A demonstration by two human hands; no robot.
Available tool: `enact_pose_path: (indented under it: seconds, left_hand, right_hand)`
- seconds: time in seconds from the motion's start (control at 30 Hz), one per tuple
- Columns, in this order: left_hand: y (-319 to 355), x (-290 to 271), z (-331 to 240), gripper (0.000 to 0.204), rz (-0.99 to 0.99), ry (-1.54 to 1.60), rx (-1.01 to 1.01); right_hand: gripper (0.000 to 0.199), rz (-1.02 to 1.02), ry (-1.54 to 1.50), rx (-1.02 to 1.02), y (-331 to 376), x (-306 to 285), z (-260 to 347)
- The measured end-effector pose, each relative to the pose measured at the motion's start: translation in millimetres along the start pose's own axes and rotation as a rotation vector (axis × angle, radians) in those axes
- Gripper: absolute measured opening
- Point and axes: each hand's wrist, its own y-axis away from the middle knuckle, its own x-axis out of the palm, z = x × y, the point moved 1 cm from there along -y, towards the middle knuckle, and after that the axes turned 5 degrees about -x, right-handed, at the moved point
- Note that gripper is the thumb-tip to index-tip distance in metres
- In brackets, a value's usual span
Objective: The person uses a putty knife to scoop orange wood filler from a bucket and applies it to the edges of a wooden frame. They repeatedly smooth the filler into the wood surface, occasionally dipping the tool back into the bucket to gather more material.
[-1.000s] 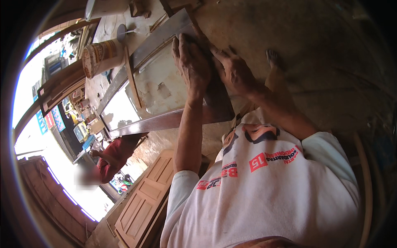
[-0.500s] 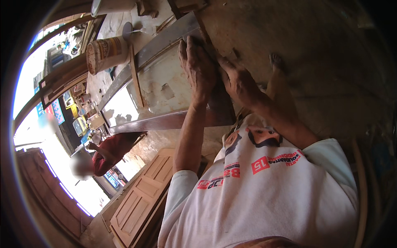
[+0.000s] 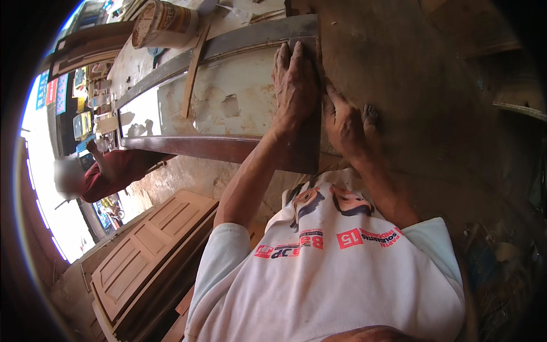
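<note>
A wooden frame (image 3: 228, 148) lies flat on a dusty desk (image 3: 410, 68). The left hand (image 3: 293, 85) presses flat, fingers spread, on the frame's end rail; the right hand (image 3: 345, 122) rests open beside it, gripping nothing. The frame looks stiff, heavy and long, best lifted by its rails with both hands. A tin (image 3: 162, 23) stands beyond.

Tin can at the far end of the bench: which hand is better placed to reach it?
Probably the left hand. It lies flat on the wooden frame, nearer the tin can; the right hand is farther away.
</note>
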Motion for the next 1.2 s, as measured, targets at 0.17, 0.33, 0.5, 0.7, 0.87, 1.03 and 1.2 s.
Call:
enact_pose_path:
  seconds: [0.17,0.33,0.5,0.7,0.87,1.03,1.2]
  left_hand:
    - [1.4,-0.4,-1.6,0.050,-0.015,0.010,0.004]
    - [3.2,1.9,-1.3,0.050,-0.046,-0.008,0.010]
    - [3.9,1.6,2.0,0.051,-0.055,0.022,0.008]
    - [1.1,1.5,4.7,0.051,-0.065,0.046,0.030]
    - [2.9,3.7,5.7,0.052,-0.083,0.004,-0.001]
    - [7.1,6.5,6.7,0.051,-0.092,-0.032,0.019]
    - [0.5,2.2,9.0,0.055,-0.071,0.052,0.075]
  right_hand:
    - [0.043,0.147,-0.047,0.166,-22.0,-3.7,-9.1]
    - [0.042,0.042,0.030,-0.014,-10.6,-2.5,-10.4]
    - [0.044,0.123,0.016,0.081,-14.0,-3.6,-15.7]
    - [0.046,0.103,0.019,0.093,-11.3,1.1,-16.7]
    - [0.045,0.097,0.016,0.097,-29.2,3.1,-19.3]
    - [0.041,-0.056,0.106,-0.098,-18.3,13.9,-20.3]
    - [0.040,0.032,0.081,0.102,-56.7,1.3,-23.1]
